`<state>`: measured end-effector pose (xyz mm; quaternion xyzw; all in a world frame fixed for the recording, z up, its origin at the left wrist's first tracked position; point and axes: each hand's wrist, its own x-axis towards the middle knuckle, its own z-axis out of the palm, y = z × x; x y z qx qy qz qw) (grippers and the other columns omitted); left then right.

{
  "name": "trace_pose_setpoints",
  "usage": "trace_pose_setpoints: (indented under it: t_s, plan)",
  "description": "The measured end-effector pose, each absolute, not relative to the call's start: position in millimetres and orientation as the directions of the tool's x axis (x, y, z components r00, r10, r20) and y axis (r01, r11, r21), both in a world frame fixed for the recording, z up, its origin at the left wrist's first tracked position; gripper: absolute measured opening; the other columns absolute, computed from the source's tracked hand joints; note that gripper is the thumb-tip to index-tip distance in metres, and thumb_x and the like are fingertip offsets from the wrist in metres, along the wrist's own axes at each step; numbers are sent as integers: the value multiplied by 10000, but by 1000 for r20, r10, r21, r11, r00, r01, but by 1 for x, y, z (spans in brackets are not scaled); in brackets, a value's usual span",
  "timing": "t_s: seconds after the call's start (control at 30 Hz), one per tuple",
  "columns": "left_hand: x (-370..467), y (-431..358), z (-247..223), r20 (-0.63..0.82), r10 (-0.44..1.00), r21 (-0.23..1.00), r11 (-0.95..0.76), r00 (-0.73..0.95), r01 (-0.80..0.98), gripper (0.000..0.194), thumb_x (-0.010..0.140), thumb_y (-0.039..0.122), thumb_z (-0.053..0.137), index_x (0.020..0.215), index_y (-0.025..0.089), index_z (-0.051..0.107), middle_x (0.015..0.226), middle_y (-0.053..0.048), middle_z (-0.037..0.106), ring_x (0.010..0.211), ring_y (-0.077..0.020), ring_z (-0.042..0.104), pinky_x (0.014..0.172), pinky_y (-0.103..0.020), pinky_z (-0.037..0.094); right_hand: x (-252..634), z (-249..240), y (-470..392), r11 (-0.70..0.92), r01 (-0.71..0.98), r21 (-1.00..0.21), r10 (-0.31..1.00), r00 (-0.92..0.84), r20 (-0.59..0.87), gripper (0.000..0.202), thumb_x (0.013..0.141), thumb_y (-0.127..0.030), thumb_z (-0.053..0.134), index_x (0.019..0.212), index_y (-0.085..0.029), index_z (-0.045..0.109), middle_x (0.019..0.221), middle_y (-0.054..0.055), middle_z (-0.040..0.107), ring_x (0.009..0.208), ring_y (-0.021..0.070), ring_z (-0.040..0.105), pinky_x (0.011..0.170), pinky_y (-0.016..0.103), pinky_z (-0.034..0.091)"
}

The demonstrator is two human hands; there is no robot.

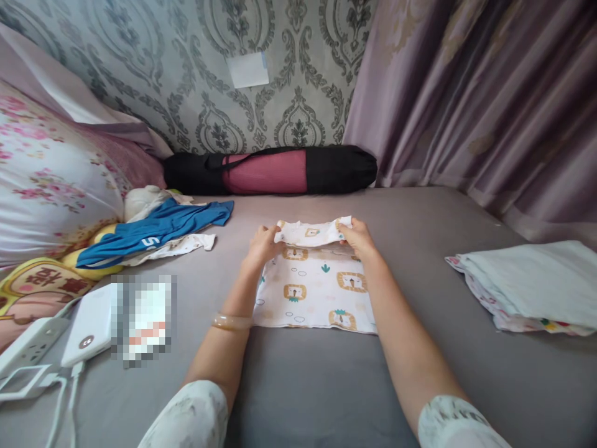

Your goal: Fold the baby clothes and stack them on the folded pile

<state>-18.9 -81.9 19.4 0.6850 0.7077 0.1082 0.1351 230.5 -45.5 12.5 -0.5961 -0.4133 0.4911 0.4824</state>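
Note:
A white cloth (317,292) printed with tan lion faces and green leaves lies spread on the grey bed sheet, in the middle of the view. Its far part is lifted and folded over toward me. My left hand (265,244) pinches the left corner of that raised part, and a bangle circles the wrist. At the right corner, my right hand (357,238) grips the same part between thumb and fingers. The near edge of the cloth rests on the sheet between my forearms.
Folded cloths (536,283) lie at the right. A black and pink bag (265,171) runs along the wall. At left are blue clothing (158,230), a floral pillow (56,180), a white power bank (91,326), cables and a power strip (35,342).

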Motion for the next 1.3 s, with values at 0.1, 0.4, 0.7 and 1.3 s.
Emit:
trace_pose_setpoints:
  t_s: [0.1, 0.4, 0.7, 1.3]
  plan:
    - [-14, -83, 15, -75, 997, 372, 33, -5, 927, 425, 853, 286, 540, 1277, 274, 510, 1232, -113, 493, 1048, -238, 582, 905, -333, 441, 241, 5, -42, -121, 162, -979, 967, 241, -80, 44, 810, -163, 629, 854, -170, 626, 728, 7, 654, 568, 101, 566, 505, 201, 494]
    - [-14, -82, 16, -228, 974, 277, 55, 10, 959, 458, 831, 192, 472, 1279, 264, 526, 1271, -146, 491, 1089, -292, 583, 878, -365, 451, 264, -13, -32, -105, 672, -733, 968, 239, 80, 271, 817, -180, 592, 1083, -165, 641, 1001, 104, 698, 903, 213, 655, 825, 332, 510]
    - [-28, -76, 13, -261, 964, 336, 44, 48, 941, 595, 677, 87, 550, 1245, 264, 565, 1177, -107, 601, 983, -233, 626, 789, -272, 481, 270, -13, -37, -125, 707, -696, 960, 262, 94, 426, 803, -166, 606, 1229, -158, 595, 1156, 133, 669, 1105, 250, 602, 999, 394, 428]
    - [-31, -64, 20, -112, 980, 625, 200, -167, 754, 195, 736, 302, 634, 576, 198, 594, 491, -13, 563, 584, -168, 575, 572, -249, 408, 276, -15, -33, -62, 749, -659, 983, 159, 88, 427, 834, -195, 563, 1258, -157, 596, 1159, 134, 673, 1069, 252, 627, 967, 386, 459]
